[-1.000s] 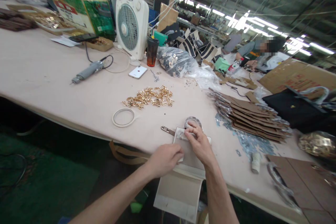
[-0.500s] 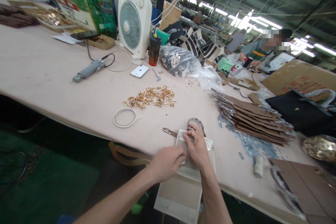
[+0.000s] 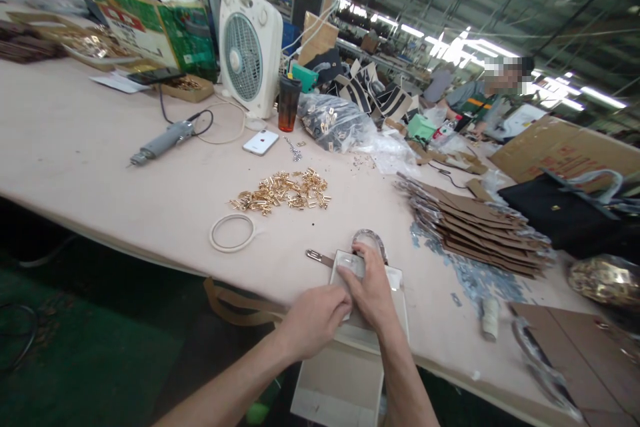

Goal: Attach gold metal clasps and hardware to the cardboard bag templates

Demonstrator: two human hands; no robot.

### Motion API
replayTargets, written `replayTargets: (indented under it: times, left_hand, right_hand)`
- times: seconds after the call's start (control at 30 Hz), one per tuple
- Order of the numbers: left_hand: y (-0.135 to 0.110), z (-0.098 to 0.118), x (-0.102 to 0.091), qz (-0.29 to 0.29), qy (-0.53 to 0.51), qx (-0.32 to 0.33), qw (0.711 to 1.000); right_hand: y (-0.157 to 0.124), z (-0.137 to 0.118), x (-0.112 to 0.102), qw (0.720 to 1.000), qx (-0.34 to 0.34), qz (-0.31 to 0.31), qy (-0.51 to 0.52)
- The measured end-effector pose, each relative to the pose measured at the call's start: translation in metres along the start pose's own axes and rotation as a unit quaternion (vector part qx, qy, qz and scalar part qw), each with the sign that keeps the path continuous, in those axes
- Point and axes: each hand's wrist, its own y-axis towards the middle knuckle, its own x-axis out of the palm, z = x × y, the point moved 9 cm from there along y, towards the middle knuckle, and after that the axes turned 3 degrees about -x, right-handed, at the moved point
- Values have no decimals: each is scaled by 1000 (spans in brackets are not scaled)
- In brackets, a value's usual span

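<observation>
A pale bag piece (image 3: 401, 303) lies at the table's near edge, with a lower flap (image 3: 340, 380) hanging over the side. A plastic-wrapped handle (image 3: 369, 235) arches from its far end. From its left side sticks out a brown strap (image 3: 320, 257) with a metal end. My left hand (image 3: 315, 319) is closed at the piece's left edge, its fingers curled under; what they pinch is hidden. Across the top of the piece lies my right hand (image 3: 371, 287), thumb and fingers apart, fingertips close to the handle's base.
Gold metal fittings (image 3: 285, 191) are heaped beyond a roll of tape (image 3: 232, 233). An electric screwdriver (image 3: 163, 141), phone (image 3: 261, 142), tumbler (image 3: 289, 103) and fan (image 3: 250, 50) stand or lie farther back. Stacked brown panels (image 3: 480, 227) and a thread spool (image 3: 490, 319) are rightward. A co-worker (image 3: 473, 103) is behind.
My right hand's fingers have moved from a pinch near the top of the bag piece to lying spread on it. My left hand stays curled at the left edge. The view has shifted slightly.
</observation>
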Motion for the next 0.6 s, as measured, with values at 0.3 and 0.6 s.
replayTargets:
  times: [0.3,0.6]
  left_hand:
    - [-6,-1,-7,12,-149,-11,989]
    - [-75,-61,-139,294,-348,-95,885]
  right_hand:
    - [18,9,2,1000,12,-7,0]
    - [12,3,-13,994,38,96,44]
